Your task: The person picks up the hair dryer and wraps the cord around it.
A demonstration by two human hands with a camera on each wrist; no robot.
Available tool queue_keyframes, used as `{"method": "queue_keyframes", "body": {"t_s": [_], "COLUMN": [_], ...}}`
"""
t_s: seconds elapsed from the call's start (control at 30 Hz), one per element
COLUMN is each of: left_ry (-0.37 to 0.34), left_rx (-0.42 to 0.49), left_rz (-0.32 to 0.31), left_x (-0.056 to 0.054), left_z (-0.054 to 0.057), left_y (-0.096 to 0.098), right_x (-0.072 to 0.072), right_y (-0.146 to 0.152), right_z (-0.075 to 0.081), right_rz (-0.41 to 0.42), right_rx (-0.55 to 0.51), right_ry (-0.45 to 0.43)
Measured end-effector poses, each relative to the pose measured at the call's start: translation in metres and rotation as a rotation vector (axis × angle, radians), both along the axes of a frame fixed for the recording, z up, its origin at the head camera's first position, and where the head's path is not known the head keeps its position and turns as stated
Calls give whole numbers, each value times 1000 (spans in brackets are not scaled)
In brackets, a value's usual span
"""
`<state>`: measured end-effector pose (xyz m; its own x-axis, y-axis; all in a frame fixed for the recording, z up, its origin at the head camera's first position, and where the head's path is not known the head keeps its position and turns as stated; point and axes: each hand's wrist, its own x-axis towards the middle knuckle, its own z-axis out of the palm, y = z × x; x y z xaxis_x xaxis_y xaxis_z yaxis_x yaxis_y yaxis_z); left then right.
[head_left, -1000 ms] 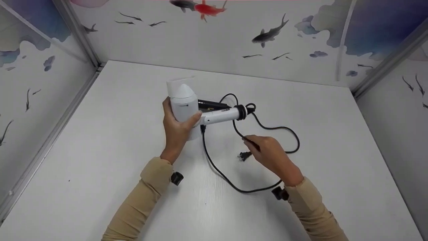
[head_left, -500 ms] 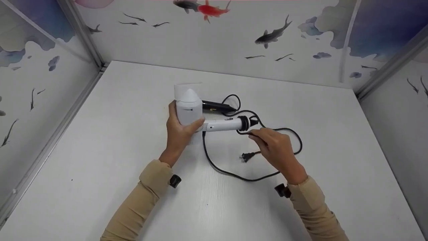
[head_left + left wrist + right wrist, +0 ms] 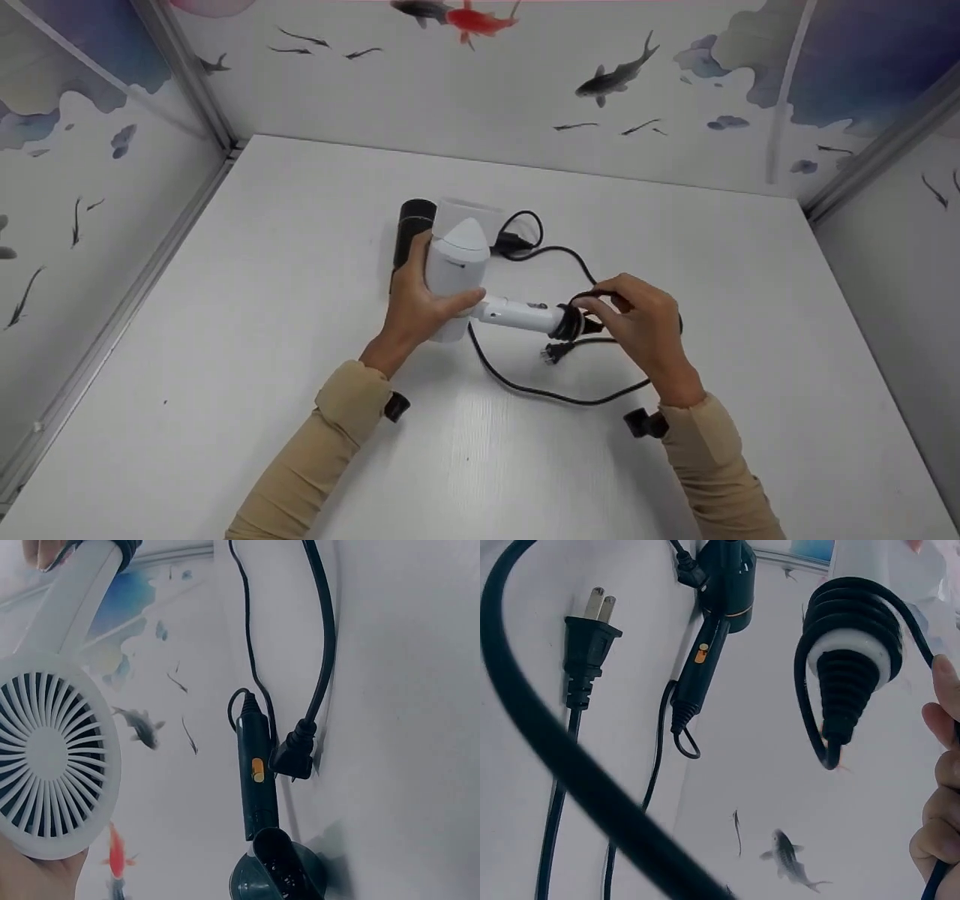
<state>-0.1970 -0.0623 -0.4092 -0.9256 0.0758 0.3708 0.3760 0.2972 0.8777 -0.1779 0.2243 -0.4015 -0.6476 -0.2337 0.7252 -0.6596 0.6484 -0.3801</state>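
White dryer [image 3: 456, 279] shifted right over white table [image 3: 285, 300]; fish-printed wall [image 3: 465, 97] behind.

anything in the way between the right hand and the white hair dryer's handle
Nothing visible blocks it: the right hand pinches the cord close beside the handle, with just cord between them. The nearer plug and the black hair dryer both lie outside that gap.
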Motion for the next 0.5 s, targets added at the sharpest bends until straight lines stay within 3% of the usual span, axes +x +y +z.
{"method": "queue_keyframes", "body": {"t_s": [0.17,0.37,0.5], "left_ry": [-30,-65,-105], "left_rx": [11,110,174], "left_rz": [-37,-100,-128], "left_x": [2,2,2], "left_z": [4,7,7], "left_y": [-2,-2,-1], "right_x": [-3,-2,3], "right_y": [4,5,3], "right_z": [-1,1,11], "right_rz": [-25,12,36], "right_rx": [-34,-134,-183], "right_ry": [-90,-238,-347]}}
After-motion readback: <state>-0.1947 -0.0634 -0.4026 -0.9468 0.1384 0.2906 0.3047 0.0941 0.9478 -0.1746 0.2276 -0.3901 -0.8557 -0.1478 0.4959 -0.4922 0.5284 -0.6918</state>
